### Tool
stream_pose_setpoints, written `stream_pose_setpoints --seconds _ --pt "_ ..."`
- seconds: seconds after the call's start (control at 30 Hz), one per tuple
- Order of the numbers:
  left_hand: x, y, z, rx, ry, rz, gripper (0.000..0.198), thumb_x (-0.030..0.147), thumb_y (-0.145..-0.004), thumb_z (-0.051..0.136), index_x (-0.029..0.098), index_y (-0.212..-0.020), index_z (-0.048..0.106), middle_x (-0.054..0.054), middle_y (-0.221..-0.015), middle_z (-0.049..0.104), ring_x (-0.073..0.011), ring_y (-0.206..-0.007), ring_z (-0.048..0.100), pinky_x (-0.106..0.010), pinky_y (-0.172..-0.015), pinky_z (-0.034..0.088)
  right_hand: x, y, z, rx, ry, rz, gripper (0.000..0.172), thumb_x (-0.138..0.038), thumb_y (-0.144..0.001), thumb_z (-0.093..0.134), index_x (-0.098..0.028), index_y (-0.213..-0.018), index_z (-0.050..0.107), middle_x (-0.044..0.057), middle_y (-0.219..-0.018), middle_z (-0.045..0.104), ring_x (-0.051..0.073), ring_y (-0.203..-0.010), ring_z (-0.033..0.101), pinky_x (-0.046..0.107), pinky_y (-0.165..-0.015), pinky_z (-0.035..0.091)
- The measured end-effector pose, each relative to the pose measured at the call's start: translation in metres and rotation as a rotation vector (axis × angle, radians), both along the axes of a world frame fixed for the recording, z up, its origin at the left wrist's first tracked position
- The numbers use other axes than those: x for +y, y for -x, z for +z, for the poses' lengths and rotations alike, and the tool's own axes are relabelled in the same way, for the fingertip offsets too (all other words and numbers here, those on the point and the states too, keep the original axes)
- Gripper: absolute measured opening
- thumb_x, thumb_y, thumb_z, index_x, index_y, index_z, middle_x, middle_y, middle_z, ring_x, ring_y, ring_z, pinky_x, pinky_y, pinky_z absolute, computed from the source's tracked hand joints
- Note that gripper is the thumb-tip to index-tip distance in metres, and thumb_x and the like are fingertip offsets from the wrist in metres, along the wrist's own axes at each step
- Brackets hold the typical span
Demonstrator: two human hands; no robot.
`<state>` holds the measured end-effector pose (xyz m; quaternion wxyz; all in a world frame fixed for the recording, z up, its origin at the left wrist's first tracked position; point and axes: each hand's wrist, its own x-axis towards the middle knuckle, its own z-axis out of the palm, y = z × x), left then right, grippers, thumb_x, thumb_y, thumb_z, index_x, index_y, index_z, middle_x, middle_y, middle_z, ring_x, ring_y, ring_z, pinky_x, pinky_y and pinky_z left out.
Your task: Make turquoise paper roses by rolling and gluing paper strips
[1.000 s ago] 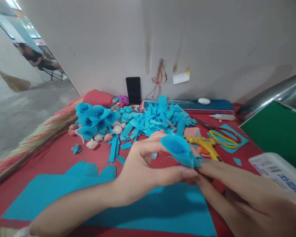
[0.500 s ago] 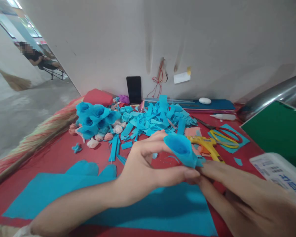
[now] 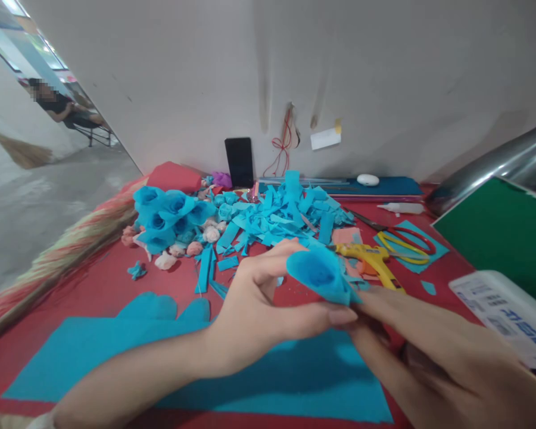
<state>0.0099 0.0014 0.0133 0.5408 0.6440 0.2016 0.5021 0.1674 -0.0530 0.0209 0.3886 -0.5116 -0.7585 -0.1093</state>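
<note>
A blue paper flower (image 3: 319,273), cupped like a cone, is held between my two hands above the table. The thumb and fingers of my left hand (image 3: 259,304) close around its side. My right hand (image 3: 429,333) pinches the narrow base, where the fingertips partly hide the paper. Beneath my hands lies a large blue paper sheet (image 3: 116,351). Rounded blue petal pieces (image 3: 149,307) stick out beyond its far edge. Finished-looking blue flowers (image 3: 161,217) stand bunched at the left, beside small pink and white paper roses (image 3: 194,248).
Blue paper scraps (image 3: 281,208) are heaped mid-table. On the right are a yellow glue gun (image 3: 379,262), scissors (image 3: 402,241), a white glue bottle (image 3: 401,208), a green board (image 3: 500,232) and a white box (image 3: 509,322). A phone (image 3: 240,162) leans on the wall. A person (image 3: 60,107) sits far left.
The flower has turned slightly and shifted left in my fingers, its opening showing more toward me. The whole view has moved a little. Both hands keep their hold.
</note>
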Motion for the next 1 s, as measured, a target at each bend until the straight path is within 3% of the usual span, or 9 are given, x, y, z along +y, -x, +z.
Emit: stream_pose_setpoints --seconds 0.17,0.4,0.57,0.73,0.83,1.0 --pt "0.0 -0.001 0.0 -0.013 0.032 -0.038 0.004 0.019 -0.069 0.072 0.018 -0.07 0.068 -0.001 -0.08 0.066 -0.0155 -0.083 0.059 -0.03 -0.086 0.046 0.002 0.001 0.002 -0.011 0.035 0.083 0.022 -0.024 -0.087 0.047 -0.024 -0.075 0.064 -0.003 -0.067 0.067 0.012 -0.052 0.063 0.017 -0.047 0.05" --pt "0.002 -0.001 0.003 0.016 0.026 -0.072 0.007 0.019 -0.067 0.073 0.015 -0.069 0.068 -0.002 -0.078 0.064 -0.0145 -0.083 0.059 -0.026 -0.083 0.046 0.003 -0.001 0.006 0.01 0.066 0.11 0.025 -0.023 -0.087 0.046 -0.024 -0.065 0.059 -0.004 -0.061 0.065 0.01 -0.048 0.06 0.014 -0.041 0.046" --pt "0.004 -0.002 0.004 0.013 0.004 -0.105 0.003 0.013 -0.069 0.071 0.015 -0.072 0.069 -0.001 -0.08 0.066 -0.0133 -0.083 0.059 -0.024 -0.084 0.046 0.006 -0.004 0.011 0.138 0.241 0.257 0.026 -0.016 -0.085 0.043 -0.023 -0.063 0.056 -0.005 -0.056 0.061 0.007 -0.044 0.056 0.012 -0.041 0.044" --pt "0.004 0.0 0.006 0.087 0.039 -0.131 0.007 0.016 -0.069 0.072 0.018 -0.075 0.071 0.0 -0.079 0.067 -0.0133 -0.082 0.061 -0.025 -0.084 0.047 0.005 -0.015 0.011 0.123 0.337 0.208 0.016 -0.02 -0.082 0.051 -0.024 -0.071 0.062 -0.006 -0.067 0.066 0.009 -0.056 0.061 0.012 -0.05 0.048" --pt "0.005 -0.001 0.009 0.169 0.042 -0.112 0.01 0.017 -0.068 0.072 0.02 -0.078 0.071 0.002 -0.08 0.068 -0.0117 -0.082 0.06 -0.022 -0.083 0.047 0.006 -0.021 0.012 0.098 0.361 0.23 0.019 -0.021 -0.083 0.048 -0.023 -0.07 0.062 -0.004 -0.07 0.067 0.009 -0.056 0.061 0.013 -0.048 0.047" --pt "0.006 -0.003 0.015 0.296 0.062 -0.085 0.018 0.016 -0.066 0.074 0.023 -0.082 0.07 0.006 -0.084 0.068 -0.0097 -0.086 0.06 -0.017 -0.083 0.047 0.011 -0.027 0.017 0.047 0.415 0.249 0.026 -0.015 -0.079 0.047 -0.019 -0.054 0.053 -0.006 -0.046 0.051 0.005 -0.039 0.045 0.013 -0.037 0.036"
